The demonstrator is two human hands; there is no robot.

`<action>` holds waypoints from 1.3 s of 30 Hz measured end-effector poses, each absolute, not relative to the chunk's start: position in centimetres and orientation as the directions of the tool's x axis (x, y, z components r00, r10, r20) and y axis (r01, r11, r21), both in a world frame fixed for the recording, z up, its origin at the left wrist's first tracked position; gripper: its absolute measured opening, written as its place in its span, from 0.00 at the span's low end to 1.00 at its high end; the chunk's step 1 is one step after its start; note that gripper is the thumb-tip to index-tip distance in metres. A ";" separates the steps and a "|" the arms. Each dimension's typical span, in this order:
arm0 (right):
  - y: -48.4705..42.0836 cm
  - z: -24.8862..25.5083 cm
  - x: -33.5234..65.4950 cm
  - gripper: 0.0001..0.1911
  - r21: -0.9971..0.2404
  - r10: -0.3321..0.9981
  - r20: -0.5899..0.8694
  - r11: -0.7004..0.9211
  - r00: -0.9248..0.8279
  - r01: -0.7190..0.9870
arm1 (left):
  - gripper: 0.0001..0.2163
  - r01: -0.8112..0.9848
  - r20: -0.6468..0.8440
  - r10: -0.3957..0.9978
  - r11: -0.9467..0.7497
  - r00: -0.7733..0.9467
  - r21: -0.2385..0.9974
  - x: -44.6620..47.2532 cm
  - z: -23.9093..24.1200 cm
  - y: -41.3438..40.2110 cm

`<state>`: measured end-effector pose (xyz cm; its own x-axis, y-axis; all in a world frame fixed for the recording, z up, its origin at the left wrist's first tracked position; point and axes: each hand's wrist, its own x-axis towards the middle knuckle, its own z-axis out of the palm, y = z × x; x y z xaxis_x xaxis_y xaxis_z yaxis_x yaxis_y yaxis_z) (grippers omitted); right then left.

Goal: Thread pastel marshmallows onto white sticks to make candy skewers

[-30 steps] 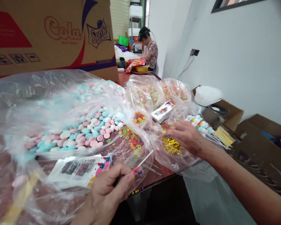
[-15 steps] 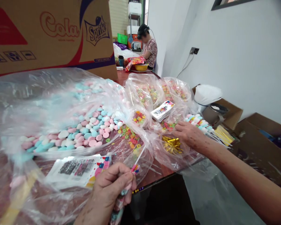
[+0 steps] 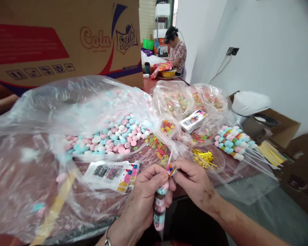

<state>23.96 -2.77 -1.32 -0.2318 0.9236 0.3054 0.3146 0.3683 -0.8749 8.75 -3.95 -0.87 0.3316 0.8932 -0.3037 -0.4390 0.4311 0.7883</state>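
My left hand [image 3: 146,193] is closed round a candy skewer [image 3: 160,206] wrapped in a clear sleeve, its pastel pieces hanging below my fist and its white stick poking up. My right hand [image 3: 195,181] pinches the sleeve's gathered top beside my left thumb, fingers pressed together. Just beyond my hands lie gold twist ties [image 3: 204,158] in a clear bag. Finished candy skewers [image 3: 232,143] lie in a row to the right.
A big clear bag of pink, blue and white candies [image 3: 113,136] covers the left of the table, with ring candies [image 3: 156,145], printed labels [image 3: 113,172] and a card stack [image 3: 193,120] around. A cardboard box [image 3: 66,41] stands behind. Another person [image 3: 178,51] works at the far end.
My right hand left the gold twist ties and came back to the skewer top held by my left hand. The skewer now hangs lower. The camera view shifted left.
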 end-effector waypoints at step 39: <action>-3.7 -0.7 24.5 0.16 0.059 0.416 0.414 0.875 -0.809 0.480 | 0.04 0.508 -0.518 0.735 0.274 0.437 0.817 6.3 0.6 -2.4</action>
<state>24.48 -3.72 -0.74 -0.8093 0.4163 0.4143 0.4804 0.8751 0.0591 6.28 -2.41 0.57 0.4371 0.7350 -0.5184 0.5084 0.2735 0.8165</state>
